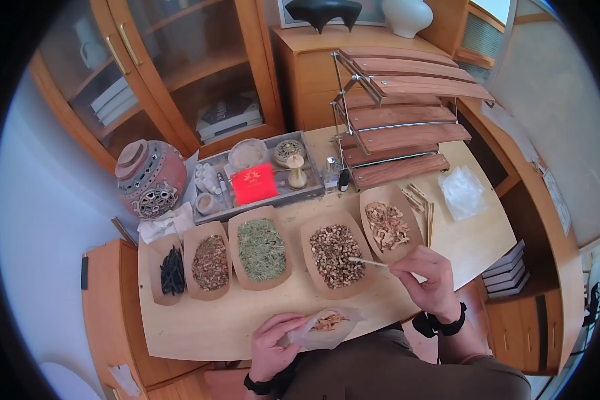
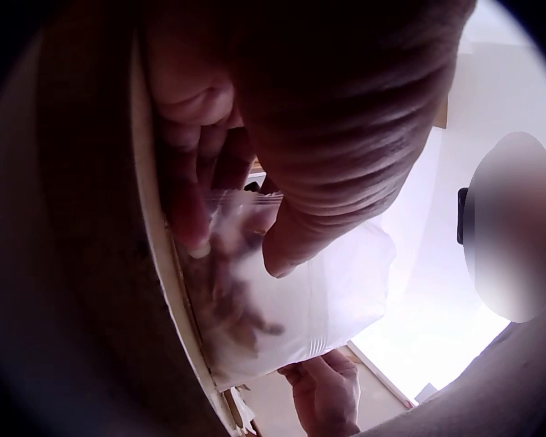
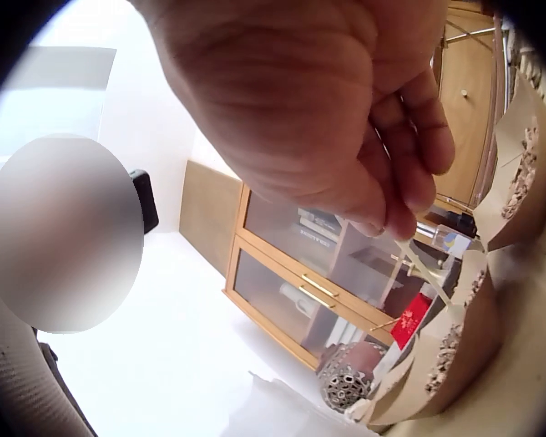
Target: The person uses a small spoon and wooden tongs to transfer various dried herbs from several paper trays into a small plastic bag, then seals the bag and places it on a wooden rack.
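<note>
My left hand grips a translucent zip bag at the table's front edge. Dried tan slices lie inside it; in the left wrist view, thumb and fingers pinch the bag near its zip strip. My right hand pinches a slim pale stick by one end. The stick's other end reaches over the brown chopped pieces in a paper tray. Just behind that hand stands another paper tray of dried tan slices.
To the left stand paper trays of green shreds, reddish bits and dark sticks. Behind them are a grey tray with a red packet, a patterned jar and a tiered wooden rack. Plastic bags lie right.
</note>
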Available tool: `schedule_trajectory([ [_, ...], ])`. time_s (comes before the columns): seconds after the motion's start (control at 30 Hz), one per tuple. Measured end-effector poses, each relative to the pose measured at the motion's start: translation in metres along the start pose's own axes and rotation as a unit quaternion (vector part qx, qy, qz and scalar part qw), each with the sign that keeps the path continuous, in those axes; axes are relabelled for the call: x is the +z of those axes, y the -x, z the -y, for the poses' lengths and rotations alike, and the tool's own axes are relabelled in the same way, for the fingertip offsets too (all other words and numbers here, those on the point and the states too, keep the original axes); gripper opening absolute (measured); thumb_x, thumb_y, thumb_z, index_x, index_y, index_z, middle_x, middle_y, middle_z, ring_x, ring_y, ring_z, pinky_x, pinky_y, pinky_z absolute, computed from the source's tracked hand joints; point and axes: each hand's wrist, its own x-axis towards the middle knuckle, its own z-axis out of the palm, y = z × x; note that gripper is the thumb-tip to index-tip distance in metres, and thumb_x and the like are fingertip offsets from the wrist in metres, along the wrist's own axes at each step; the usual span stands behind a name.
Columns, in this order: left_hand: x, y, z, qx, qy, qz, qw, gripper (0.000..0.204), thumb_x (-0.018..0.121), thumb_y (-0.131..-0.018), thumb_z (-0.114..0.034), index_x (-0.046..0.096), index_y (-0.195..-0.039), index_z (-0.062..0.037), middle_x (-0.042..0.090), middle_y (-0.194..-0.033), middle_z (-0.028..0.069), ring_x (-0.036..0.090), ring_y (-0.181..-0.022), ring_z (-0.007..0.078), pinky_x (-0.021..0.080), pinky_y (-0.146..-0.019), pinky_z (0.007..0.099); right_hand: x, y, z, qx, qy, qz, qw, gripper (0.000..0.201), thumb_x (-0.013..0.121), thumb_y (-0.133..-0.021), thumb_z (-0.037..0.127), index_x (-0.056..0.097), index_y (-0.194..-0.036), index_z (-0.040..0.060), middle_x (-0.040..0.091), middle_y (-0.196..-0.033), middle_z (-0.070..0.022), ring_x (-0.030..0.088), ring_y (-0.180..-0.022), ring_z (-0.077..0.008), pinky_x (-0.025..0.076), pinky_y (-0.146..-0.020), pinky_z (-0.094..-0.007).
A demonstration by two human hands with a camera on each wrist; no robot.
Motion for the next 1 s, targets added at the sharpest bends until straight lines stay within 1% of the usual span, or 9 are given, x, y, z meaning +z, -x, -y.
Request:
schedule_trajectory([
  [0.07,0.002,0.002,0.001,-0.002,0.003,0.004,1.000,0.044,0.074,-0.073,0.003,0.081,-0.116,-0.0051,0.078,-0.118,0.0135,0.076,-0.107,0.0276,0.060,-0.094,0.0357,0.002,-0.004,0.001,0.018,0.006,-0.017,1.000,0.022,0.080,-0.080,-0.009,0.079,-0.098,0.0036,0.072,-0.082,-0.0095,0.066,-0.073,-0.0276,0.051,-0.063,-0.0373],
  [0.17,0.003,0.002,0.003,-0.010,0.011,-0.003,1.000,0.044,0.073,-0.073,0.003,0.081,-0.116,-0.0050,0.077,-0.118,0.0133,0.076,-0.107,0.0275,0.060,-0.095,0.0356,0.020,-0.012,-0.010,-0.016,0.013,-0.070,0.997,0.021,0.080,-0.080,-0.008,0.079,-0.098,0.0038,0.072,-0.083,-0.0093,0.067,-0.073,-0.0279,0.052,-0.064,-0.0379],
  [0.23,0.003,0.002,0.005,-0.005,0.018,-0.004,1.000,0.045,0.072,-0.072,0.003,0.081,-0.116,-0.0050,0.077,-0.118,0.0133,0.076,-0.106,0.0277,0.060,-0.095,0.0359,0.027,-0.013,-0.016,-0.003,0.014,-0.014,1.000,0.019,0.079,-0.082,-0.006,0.079,-0.098,0.0044,0.072,-0.083,-0.0099,0.068,-0.075,-0.0288,0.054,-0.066,-0.0382],
  [0.37,0.003,0.002,0.003,-0.003,0.009,-0.010,1.000,0.047,0.071,-0.072,0.003,0.081,-0.116,-0.0050,0.077,-0.118,0.0134,0.076,-0.106,0.0279,0.061,-0.095,0.0362,0.026,-0.015,-0.010,-0.006,0.001,-0.049,0.999,0.019,0.077,-0.082,-0.006,0.080,-0.098,0.0046,0.072,-0.083,-0.0105,0.069,-0.077,-0.0296,0.055,-0.068,-0.0389],
  [0.43,0.004,0.003,0.005,-0.004,0.015,-0.012,1.000,0.046,0.070,-0.072,0.003,0.081,-0.116,-0.0050,0.077,-0.118,0.0135,0.076,-0.106,0.0280,0.061,-0.095,0.0364,0.023,-0.011,-0.015,-0.004,-0.019,0.004,1.000,0.019,0.076,-0.083,-0.005,0.080,-0.098,0.0043,0.072,-0.084,-0.0106,0.069,-0.079,-0.0296,0.056,-0.069,-0.0391],
  [0.57,0.002,0.000,0.002,-0.006,-0.002,-0.007,1.000,0.046,0.071,-0.072,0.003,0.081,-0.116,-0.0050,0.077,-0.117,0.0135,0.076,-0.106,0.0278,0.061,-0.095,0.0363,0.023,-0.013,-0.014,0.005,-0.019,-0.003,1.000,0.018,0.077,-0.083,-0.005,0.080,-0.098,0.0039,0.072,-0.084,-0.0105,0.069,-0.078,-0.0300,0.055,-0.069,-0.0393],
  [0.63,0.002,0.001,0.001,-0.002,-0.005,-0.004,1.000,0.046,0.070,-0.072,0.003,0.081,-0.116,-0.0050,0.077,-0.117,0.0135,0.076,-0.106,0.0273,0.061,-0.094,0.0361,0.023,-0.015,-0.015,0.012,-0.003,-0.058,0.998,0.017,0.077,-0.083,-0.005,0.080,-0.097,0.0034,0.073,-0.085,-0.0105,0.068,-0.077,-0.0302,0.054,-0.069,-0.0395],
  [0.73,0.003,0.001,0.003,-0.006,0.011,-0.003,1.000,0.047,0.070,-0.072,0.004,0.081,-0.116,-0.0049,0.077,-0.117,0.0136,0.076,-0.106,0.0270,0.061,-0.094,0.0361,0.028,-0.022,-0.019,0.014,0.021,-0.064,0.998,0.016,0.079,-0.083,-0.005,0.079,-0.097,0.0031,0.073,-0.085,-0.0107,0.067,-0.077,-0.0303,0.053,-0.068,-0.0396],
  [1.0,0.004,0.001,-0.002,-0.012,0.008,-0.008,1.000,0.047,0.069,-0.072,0.006,0.081,-0.116,-0.0042,0.077,-0.117,0.0137,0.076,-0.106,0.0271,0.060,-0.095,0.0357,0.033,-0.023,-0.016,-0.009,-0.012,-0.025,1.000,0.015,0.080,-0.083,-0.004,0.080,-0.096,0.0035,0.073,-0.084,-0.0093,0.067,-0.078,-0.0294,0.054,-0.069,-0.0392],
])
